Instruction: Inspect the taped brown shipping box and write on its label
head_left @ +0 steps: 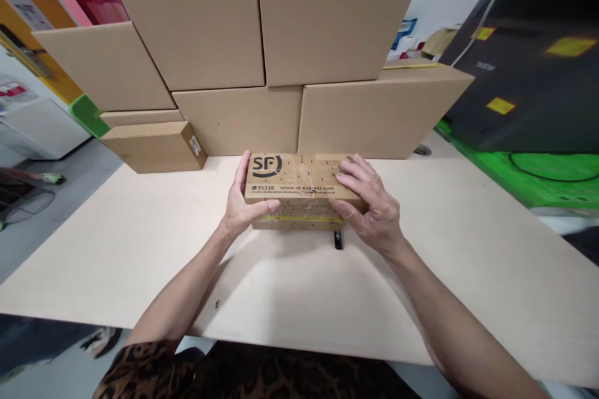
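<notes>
Pale tabletop [173, 243], hands gripping carton [299, 177] printed "SF", "95338", "www.sf-express.com"

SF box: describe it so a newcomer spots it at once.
At the pale table, in front of the stacked brown cartons, find the box between the left hand and right hand. Unlike its neighbours, it shows a large black SF logo and web address on top.

On the counter [154, 230], I hold the SF box [304, 190] between my two hands. My left fingers [255, 181] are at its left end, my right fingers [353, 184] lie on its right part. Behind it, large plain boxes [337, 19] are stacked.
</notes>
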`<state>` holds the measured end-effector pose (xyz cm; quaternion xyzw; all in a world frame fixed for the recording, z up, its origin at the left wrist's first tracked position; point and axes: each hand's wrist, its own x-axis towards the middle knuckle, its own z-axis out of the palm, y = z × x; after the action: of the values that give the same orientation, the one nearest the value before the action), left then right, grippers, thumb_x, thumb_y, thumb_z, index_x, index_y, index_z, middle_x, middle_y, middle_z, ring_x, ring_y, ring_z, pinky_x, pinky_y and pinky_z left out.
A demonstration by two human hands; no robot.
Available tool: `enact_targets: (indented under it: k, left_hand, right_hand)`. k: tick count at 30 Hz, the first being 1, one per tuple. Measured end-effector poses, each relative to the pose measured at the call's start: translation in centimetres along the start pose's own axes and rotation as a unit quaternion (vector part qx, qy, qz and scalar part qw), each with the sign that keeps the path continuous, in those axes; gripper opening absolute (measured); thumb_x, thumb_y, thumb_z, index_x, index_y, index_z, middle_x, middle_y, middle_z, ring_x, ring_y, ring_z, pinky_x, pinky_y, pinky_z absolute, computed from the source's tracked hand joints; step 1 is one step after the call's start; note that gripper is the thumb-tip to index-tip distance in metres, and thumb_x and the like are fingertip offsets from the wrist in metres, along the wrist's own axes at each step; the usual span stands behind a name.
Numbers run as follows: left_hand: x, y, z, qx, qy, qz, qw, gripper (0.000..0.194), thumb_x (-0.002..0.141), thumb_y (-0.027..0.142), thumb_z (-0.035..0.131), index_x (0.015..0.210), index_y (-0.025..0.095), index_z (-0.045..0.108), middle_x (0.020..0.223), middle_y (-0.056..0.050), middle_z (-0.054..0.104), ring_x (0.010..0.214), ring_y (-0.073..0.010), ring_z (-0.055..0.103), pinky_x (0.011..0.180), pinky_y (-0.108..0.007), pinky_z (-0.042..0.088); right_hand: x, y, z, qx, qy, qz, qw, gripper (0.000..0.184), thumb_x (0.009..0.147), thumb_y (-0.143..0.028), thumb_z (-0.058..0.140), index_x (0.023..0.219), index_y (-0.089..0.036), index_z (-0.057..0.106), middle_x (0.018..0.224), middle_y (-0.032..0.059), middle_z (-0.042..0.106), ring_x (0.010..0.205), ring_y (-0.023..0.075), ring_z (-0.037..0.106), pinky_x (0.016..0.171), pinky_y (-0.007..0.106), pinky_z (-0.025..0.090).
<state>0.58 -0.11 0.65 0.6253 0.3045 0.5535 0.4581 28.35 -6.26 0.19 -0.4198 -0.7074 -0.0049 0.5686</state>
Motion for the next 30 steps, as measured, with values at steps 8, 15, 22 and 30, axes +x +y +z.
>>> enact_targets:
  k: [8,15,22,30]
  left_hand:
    - [-1.8,3.2,2.1,0.099,-0.019,0.08,0.992,0.134,0.051,0.051,0.104,0.166,0.031,0.036,0.162,-0.016,0.047,0.152,-0.0428,0.046,0.129,-0.06,0.036]
    - [-2.1,5.2,2.1,0.126,-0.021,0.128,0.983,0.131,0.055,0.054,0.103,0.165,0.032,0.036,0.161,-0.015,0.046,0.152,-0.0439,0.045,0.128,-0.061,0.037]
    - [-0.1,5.2,-0.2,0.03,0.061,0.077,0.995,0.118,0.056,0.06,0.101,0.158,0.033,0.047,0.151,-0.011,0.059,0.147,-0.0405,0.055,0.121,-0.053,0.049]
    - [1.0,3.2,-1.8,-0.119,0.082,-0.066,0.987,0.082,0.073,0.056,0.09,0.143,0.032,0.055,0.124,-0.007,0.075,0.126,-0.0349,0.073,0.111,-0.053,0.059]
  right_hand:
    - [-0.4,-4.9,0.6,-0.119,-0.14,-0.094,0.978,0.065,0.099,-0.046,0.069,0.159,-0.034,0.05,0.16,0.0052,0.06,0.151,0.0362,0.055,0.13,0.064,0.037]
    - [-0.1,-6.1,0.1,-0.13,-0.115,-0.123,0.977,0.068,0.101,-0.046,0.065,0.164,-0.039,0.041,0.161,0.0032,0.06,0.151,0.0357,0.055,0.133,0.067,0.027]
    - [0.4,-1.5,-0.9,0.023,-0.027,0.094,0.995,0.067,0.097,-0.059,0.066,0.159,-0.041,0.046,0.168,0.0044,0.051,0.156,0.0365,0.048,0.128,0.068,0.035]
    - [-0.8,-1.1,1.3,0.338,-0.127,0.257,0.896,0.1,0.085,-0.059,0.079,0.167,-0.036,0.028,0.163,0.0093,0.056,0.147,0.0338,0.059,0.113,0.057,0.057]
